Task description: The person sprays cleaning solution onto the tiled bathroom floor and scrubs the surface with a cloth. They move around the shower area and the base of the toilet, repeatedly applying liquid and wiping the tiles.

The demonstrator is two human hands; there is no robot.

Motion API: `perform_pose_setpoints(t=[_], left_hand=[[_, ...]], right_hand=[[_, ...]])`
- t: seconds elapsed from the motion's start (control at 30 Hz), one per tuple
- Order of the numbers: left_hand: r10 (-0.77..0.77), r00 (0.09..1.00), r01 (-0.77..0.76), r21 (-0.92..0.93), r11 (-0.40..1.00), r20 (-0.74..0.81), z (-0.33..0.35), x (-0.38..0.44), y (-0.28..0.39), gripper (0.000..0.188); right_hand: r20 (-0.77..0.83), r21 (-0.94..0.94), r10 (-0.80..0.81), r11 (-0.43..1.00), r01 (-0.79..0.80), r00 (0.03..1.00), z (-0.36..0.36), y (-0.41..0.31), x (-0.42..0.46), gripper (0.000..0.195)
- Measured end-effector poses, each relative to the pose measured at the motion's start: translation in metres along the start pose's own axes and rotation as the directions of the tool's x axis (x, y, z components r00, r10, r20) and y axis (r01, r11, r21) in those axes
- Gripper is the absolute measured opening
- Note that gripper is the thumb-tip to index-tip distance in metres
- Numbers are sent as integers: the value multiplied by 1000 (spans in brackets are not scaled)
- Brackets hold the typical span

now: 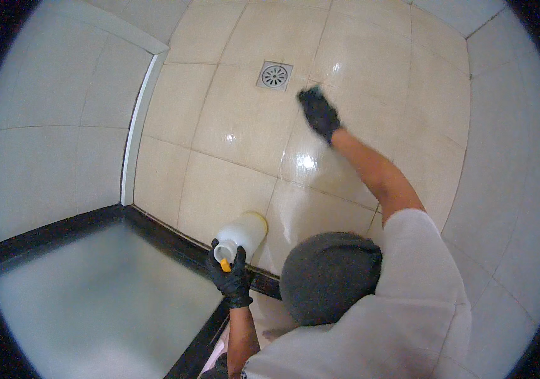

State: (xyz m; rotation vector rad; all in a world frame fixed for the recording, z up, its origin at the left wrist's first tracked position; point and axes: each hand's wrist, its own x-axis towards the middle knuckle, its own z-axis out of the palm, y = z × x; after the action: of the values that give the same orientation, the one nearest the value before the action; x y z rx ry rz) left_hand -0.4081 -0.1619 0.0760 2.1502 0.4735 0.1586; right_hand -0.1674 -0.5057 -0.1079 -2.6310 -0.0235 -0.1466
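Observation:
My left hand (232, 279), in a black glove, grips a translucent white plastic bottle (246, 232) around its neck. The bottle is tilted, its open mouth towards me and its base on the floor. A small orange piece (225, 265) shows at the mouth, beside my thumb; what it is I cannot tell. My right hand (318, 113), also black-gloved and blurred, is pressed to the wet beige tile floor (241, 109). A bit of a greenish pad (316, 90) shows at its fingertips, the rest hidden under the hand.
A square metal floor drain (274, 76) lies just left of my right hand. Along the left run a white frame (137, 128) and a black raised curb (170, 227) beside a frosted panel (108, 293). Grey tiled walls (502, 156) close the right. Dark grey cloth (329, 279) covers what looks like my knee.

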Motion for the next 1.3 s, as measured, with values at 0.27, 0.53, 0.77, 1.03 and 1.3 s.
perform_pose_setpoints(t=[0.27,0.53,0.77,1.03,1.3], left_hand=[[49,998,-51,-58,997,-41,-3,-2,-4,55],[-3,999,-2,-86,996,-51,3,-1,3,55],[-21,1000,19,-96,995,-23,-1,-1,8,54],[-43,999,41,-124,991,-15,6,1,2,54],[-58,998,53,-200,978,-17,4,0,6,55]], right_hand=[[303,564,-249,825,37,920,11,-35,-65,40],[142,65,-221,975,214,965,19,-34,-64,38],[210,213,-75,977,30,975,-20,-21,-31,41],[252,197,-412,908,371,875,24,-21,-90,41],[12,88,10,996,-11,1000,-27,-1,14,39]])
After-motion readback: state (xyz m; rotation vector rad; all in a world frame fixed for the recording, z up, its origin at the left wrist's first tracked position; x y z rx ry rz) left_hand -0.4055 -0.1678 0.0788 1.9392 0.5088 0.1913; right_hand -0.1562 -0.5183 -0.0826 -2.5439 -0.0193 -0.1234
